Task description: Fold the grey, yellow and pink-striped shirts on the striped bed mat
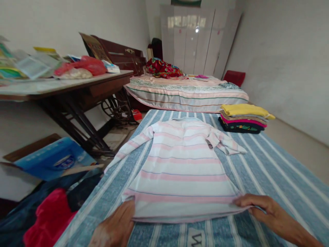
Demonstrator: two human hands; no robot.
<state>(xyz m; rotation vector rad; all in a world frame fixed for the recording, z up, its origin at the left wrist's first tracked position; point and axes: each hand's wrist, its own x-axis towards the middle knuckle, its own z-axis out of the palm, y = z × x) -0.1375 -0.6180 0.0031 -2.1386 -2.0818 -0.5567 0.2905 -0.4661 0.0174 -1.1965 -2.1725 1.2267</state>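
A white shirt with pink stripes [183, 168] lies spread over a blue striped bedsheet [280, 185], its collar at the far end and its hem toward me. At the hem's left corner, my left hand [114, 224] is closed on the fabric; the fingertips are partly hidden. My right hand [267, 209] pinches the right corner between thumb and fingers, and the hem looks stretched between both hands. The left sleeve reaches out toward the bed's edge. On the right, the other sleeve is bent and bunched.
A stack of folded clothes [243, 118] stands at the bed's far right. To the left is a sewing machine table [102, 84] with a red bag [94, 65] on it. Red cloth [50, 216] and a blue box [58, 157] lie beside the bed. Another bed [187, 92] adjoins behind.
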